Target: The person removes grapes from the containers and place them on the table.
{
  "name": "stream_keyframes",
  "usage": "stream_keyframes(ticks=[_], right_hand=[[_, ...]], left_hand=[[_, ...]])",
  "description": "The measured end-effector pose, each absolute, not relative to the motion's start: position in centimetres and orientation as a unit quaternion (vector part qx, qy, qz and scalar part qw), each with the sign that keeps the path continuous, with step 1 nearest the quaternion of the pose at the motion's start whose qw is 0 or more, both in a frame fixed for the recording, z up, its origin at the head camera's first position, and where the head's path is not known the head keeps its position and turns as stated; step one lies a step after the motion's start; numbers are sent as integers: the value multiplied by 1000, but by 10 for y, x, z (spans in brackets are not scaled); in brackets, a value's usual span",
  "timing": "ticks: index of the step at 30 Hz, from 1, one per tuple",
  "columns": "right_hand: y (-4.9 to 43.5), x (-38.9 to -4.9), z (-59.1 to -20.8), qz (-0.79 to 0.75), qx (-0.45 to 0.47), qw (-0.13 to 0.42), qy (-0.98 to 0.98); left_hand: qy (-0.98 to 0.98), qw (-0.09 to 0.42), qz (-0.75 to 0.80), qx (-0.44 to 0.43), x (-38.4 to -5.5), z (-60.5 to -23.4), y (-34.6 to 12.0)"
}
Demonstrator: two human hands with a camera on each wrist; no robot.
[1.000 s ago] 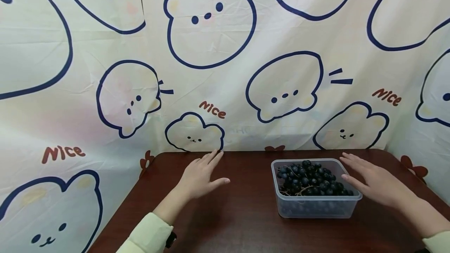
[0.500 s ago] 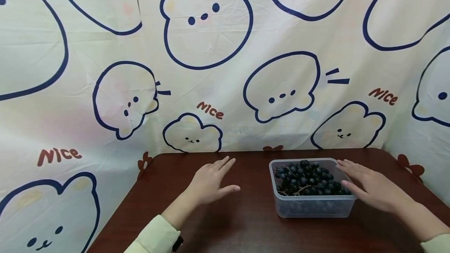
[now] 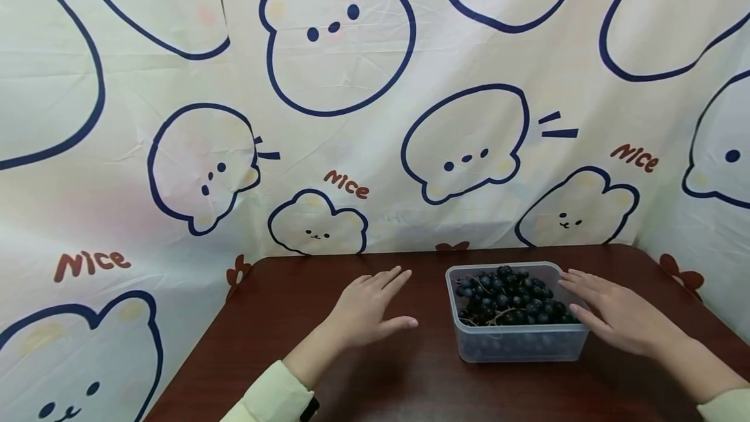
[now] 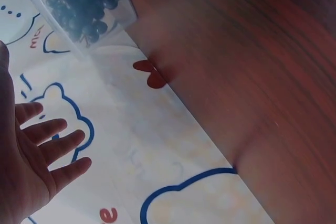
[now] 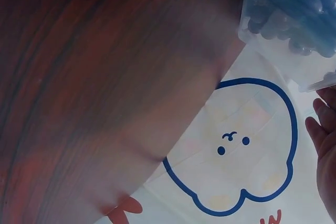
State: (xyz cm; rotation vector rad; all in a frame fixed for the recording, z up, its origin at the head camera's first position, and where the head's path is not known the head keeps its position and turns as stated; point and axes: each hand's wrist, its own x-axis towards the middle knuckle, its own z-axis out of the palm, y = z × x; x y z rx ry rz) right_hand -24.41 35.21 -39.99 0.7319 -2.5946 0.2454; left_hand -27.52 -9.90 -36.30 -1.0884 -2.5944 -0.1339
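Clear plastic container [image 3: 521,346] upright on the dark red-brown tabletop [image 3: 263,318], right of centre, nearer the far right corner than the far left, set a little in from the far edge; dark grapes [image 3: 506,298] heaped inside, thin brownish stems showing at the near side; right hand [image 3: 618,313] at the container's right wall, fingers extended, thumb apart, no grip on anything; fingertips overlap the right rim in the head view, can't tell if they touch; left hand [image 3: 366,310] over the tabletop left of the container, well apart from it, fingers straight, thumb spread, grip is empty; pale green sleeves on both arms; cloth backdrop [image 3: 375,83] with blue-outlined bear heads beyond the far edge
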Motion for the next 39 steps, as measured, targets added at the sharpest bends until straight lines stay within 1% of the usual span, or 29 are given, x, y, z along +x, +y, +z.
stream_keyframes(ticks=[13,18,28,36,39], right_hand=[[350,-243,-401,49,281,256,-924],[349,-242,-401,44,281,258,-923],[353,-241,-399,43,290,252,-922],[351,-243,-398,41,281,238,-929],[351,-243,-399,44,277,233,-931]], left_hand=[[-878,161,-63,-446,-275,-366,-61],[-864,173,-59,-470,-274,-366,-44],[-850,172,-34,-496,-275,-365,-8],[-858,129,-51,-495,-278,-362,17],[-860,125,-52,-492,-280,-362,27]])
